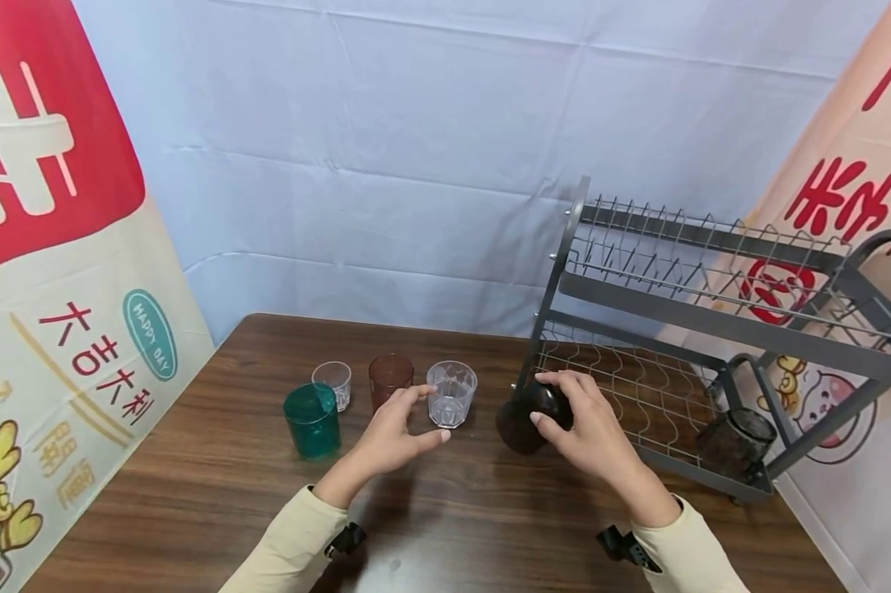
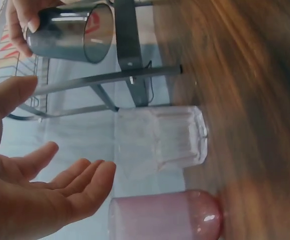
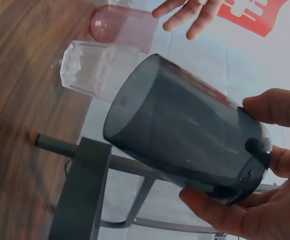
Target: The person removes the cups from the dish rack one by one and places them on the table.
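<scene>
My right hand (image 1: 590, 424) grips a dark grey glass (image 3: 195, 130) by its base end. The glass is tilted with its mouth turned down, held over the table beside the rack's left end. My left hand (image 1: 389, 441) is spread, thumb apart from the fingers, and holds nothing. It is close to a faceted clear glass (image 1: 451, 399), which stands mouth up on the table; in the left wrist view a gap shows between the fingers and this glass (image 2: 165, 137). Just left of it stands a reddish-brown glass (image 1: 390, 377).
A teal glass (image 1: 312, 424) and a smaller clear glass (image 1: 333, 379) stand further left on the wooden table (image 1: 216, 494). A two-tier grey metal dish rack (image 1: 697, 309) takes up the right side. Another dark glass (image 1: 736, 441) is on its lower tier, at the right end.
</scene>
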`<state>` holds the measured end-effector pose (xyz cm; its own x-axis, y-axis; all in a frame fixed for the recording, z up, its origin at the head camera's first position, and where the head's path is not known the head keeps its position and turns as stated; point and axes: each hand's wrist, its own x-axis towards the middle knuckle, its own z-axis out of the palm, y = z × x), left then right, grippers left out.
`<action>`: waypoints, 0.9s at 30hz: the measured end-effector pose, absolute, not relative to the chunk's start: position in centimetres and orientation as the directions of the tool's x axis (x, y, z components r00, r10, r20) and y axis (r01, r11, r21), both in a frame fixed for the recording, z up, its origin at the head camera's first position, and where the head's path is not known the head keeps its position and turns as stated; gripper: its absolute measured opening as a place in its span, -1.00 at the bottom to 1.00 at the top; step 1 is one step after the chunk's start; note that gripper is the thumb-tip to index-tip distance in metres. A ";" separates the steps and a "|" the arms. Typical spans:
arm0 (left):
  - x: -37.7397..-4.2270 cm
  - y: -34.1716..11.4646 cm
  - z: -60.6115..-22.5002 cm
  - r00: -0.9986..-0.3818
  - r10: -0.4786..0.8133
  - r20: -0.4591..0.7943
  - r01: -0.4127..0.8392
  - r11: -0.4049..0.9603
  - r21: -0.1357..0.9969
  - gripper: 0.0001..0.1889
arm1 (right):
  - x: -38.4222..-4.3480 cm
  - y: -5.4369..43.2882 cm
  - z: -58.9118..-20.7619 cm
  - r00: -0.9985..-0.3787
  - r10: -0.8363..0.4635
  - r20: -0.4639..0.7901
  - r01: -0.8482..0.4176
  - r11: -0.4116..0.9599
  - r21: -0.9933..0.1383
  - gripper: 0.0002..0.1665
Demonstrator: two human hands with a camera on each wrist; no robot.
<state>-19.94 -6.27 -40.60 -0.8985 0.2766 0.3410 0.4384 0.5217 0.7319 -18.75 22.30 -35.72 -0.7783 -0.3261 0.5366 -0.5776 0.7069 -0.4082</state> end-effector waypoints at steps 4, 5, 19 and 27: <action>-19.9 -6.1 -40.7 -0.915 0.265 0.305 0.393 0.416 0.820 -0.35 | -18.9 21.8 -36.1 -0.778 -0.313 0.545 -0.582 0.686 -0.437 -0.45; -19.9 -6.1 -40.8 -0.919 0.265 0.293 0.381 0.393 0.837 -0.35 | -18.9 21.7 -36.2 -0.779 -0.309 0.545 -0.582 0.679 -0.447 -0.45; -19.9 -5.4 -42.0 -0.927 0.240 0.289 0.344 0.230 0.910 -0.40 | -19.5 20.3 -37.4 -0.825 -0.172 0.539 -0.535 0.545 -0.646 -0.44; -19.5 -4.7 -41.6 -0.924 0.240 0.298 0.328 0.098 0.940 -0.31 | -19.3 19.4 -38.1 -0.887 -0.144 0.438 -0.459 0.354 -0.815 -0.45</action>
<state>-19.49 -4.73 -41.65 -0.9241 0.2398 0.2977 0.3281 0.0980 0.9395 -19.35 19.41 -38.06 -0.8874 -0.1435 0.4382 -0.4595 0.3536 -0.8148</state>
